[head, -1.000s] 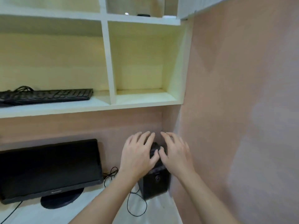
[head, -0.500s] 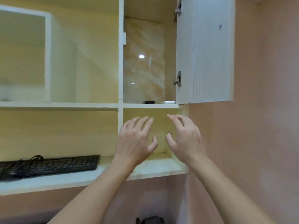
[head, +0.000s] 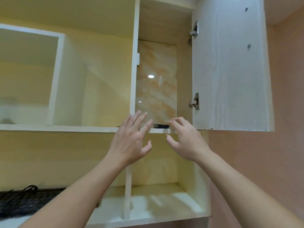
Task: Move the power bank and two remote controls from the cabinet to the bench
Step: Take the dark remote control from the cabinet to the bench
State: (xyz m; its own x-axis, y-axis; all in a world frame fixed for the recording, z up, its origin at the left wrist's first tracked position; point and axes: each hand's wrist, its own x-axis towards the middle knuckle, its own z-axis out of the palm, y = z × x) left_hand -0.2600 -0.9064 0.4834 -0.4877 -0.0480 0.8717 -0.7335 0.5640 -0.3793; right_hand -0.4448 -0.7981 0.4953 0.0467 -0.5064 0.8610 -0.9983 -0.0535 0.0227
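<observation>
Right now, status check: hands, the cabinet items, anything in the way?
No grip yet: left hand open, right hand open. One dark item on cabinet shelf, beside right hand. Open door, nothing blocking.

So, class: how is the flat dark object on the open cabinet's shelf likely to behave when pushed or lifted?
The dark object lies low and flat on the shelf, so it will probably slide rather than roll or tip. Its smooth, glossy-looking edge suggests a rigid casing, perhaps slippery. Sitting near the front edge, it might fall if pushed outward.
</observation>
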